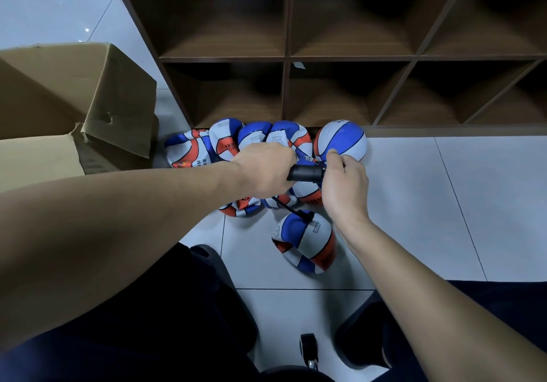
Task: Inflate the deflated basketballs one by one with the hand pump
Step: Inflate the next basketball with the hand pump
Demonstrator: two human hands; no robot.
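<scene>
So the left hand [263,168] is wrapped tight around the black pump [306,173], which sits level above the pile of balls. The right hand [344,183] is at the other end of the pump with its fingers curled in around the handle end, though the handle itself is hidden behind the hand so I can't see exactly what it's pinching. A thin black hose [288,207] runs down from the pump to the flat basketball [305,242] lying on the floor tiles [414,204] right in front of the person, and it plugs into the top of that ball. Behind the hands there's a row of flat balls [207,148] lined up against the bottom of the brown shelf [287,56], plus 1 round pumped-up ball [340,140] at the right end of the row. Open cardboard box [74,100] off to the left, touching the shelf side
</scene>
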